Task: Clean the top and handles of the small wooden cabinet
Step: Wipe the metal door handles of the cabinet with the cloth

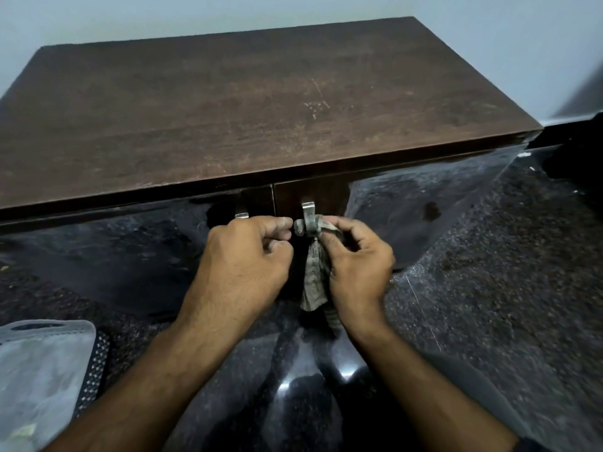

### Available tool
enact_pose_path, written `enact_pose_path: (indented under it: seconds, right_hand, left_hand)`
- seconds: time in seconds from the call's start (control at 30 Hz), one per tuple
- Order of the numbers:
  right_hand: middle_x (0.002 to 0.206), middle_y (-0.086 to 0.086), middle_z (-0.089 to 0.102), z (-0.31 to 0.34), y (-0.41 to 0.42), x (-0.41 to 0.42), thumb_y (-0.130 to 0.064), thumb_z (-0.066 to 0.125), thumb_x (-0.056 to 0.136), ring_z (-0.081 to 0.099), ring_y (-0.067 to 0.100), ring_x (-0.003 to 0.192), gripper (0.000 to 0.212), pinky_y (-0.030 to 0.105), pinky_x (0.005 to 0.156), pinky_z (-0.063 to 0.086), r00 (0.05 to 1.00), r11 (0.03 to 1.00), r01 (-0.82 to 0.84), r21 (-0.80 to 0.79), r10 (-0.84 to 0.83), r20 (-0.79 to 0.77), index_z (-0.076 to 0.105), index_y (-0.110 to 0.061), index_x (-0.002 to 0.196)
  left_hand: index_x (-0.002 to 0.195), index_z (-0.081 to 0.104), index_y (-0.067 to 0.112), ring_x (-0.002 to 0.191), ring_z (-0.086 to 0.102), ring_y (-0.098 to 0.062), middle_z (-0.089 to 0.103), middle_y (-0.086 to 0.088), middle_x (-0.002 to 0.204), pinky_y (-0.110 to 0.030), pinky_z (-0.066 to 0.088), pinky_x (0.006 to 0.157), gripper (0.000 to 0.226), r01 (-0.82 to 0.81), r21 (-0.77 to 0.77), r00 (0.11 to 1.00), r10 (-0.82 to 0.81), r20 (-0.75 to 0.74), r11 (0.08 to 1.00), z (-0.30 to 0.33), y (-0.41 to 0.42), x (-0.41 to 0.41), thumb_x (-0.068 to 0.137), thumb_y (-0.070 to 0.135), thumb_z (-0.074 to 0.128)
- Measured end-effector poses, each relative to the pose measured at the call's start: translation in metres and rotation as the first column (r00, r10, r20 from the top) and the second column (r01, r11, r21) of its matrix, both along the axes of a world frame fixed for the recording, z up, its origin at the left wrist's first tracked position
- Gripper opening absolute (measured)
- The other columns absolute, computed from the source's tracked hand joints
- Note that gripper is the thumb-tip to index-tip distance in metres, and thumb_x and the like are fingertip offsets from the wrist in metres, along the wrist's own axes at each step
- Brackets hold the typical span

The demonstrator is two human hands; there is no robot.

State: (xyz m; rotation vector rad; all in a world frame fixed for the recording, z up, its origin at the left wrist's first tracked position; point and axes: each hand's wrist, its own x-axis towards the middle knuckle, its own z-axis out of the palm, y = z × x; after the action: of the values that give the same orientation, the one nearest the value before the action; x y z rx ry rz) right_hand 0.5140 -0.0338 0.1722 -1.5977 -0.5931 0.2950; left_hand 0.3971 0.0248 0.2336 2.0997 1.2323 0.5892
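Cabinet (pixel 248 119), heavy and rigid, stands just beyond the fingers. Right handle (pixel 307 212), stiff metal, is wrapped by limp cloth (pixel 314 278) that the right hand (pixel 357 265) pinches. Left hand (pixel 243 259) is curled beside it; whether it grips cloth is unclear.

Lower length of the right door handle (pixel 307 210) hidden behind the wrapped cloth (pixel 312 272); only its top bend visible. Left door handle (pixel 241 213) mostly covered by the left hand (pixel 243 259) (just a short metal stub showing). Cloth's near end tucked behind the right hand (pixel 355 259). Cabinet (pixel 261 109) doors largely out of sight below the top's front edge, left corner cut off. Grey bag (pixel 39 380) cropped at the left edge. Floor at far right blurred.
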Motion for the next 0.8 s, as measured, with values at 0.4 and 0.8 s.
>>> enact_pose_path:
  seconds: [0.4, 0.8]
  right_hand:
    - [0.083, -0.007, 0.073, -0.001, 0.001, 0.01, -0.012, 0.081, 0.08, 0.069, 0.004, 0.079, 0.008, 0.03, 0.073, 0.058, 0.997, 0.992, 0.026, -0.12, -0.017, 0.081, 0.073, -0.014, 0.079]
    - [0.096, 0.019, 0.064, -0.003, -0.007, -0.017, 0.013, 0.068, 0.083, 0.066, 0.028, 0.086, 0.013, 0.037, 0.077, 0.058, 0.75, 0.987, -0.162, -0.006, 0.127, 0.649, 0.073, 0.008, 0.095]
  left_hand:
    - [0.119, 0.07, 0.028, 0.087, 0.058, 0.017, 0.071, 0.02, 0.1, 0.01, 0.033, 0.066, 0.034, 0.014, -0.004, 1.0, -0.014, -0.005, 1.0, 0.002, -0.003, 0.002, 0.09, 0.014, 0.06]
    - [0.091, 0.07, 0.044, 0.065, 0.058, 0.016, 0.063, 0.021, 0.057, 0.0, 0.036, 0.044, 0.03, -0.07, -0.012, 0.995, 0.069, -0.071, 0.997, 0.007, -0.005, 0.003, 0.083, 0.017, 0.06]
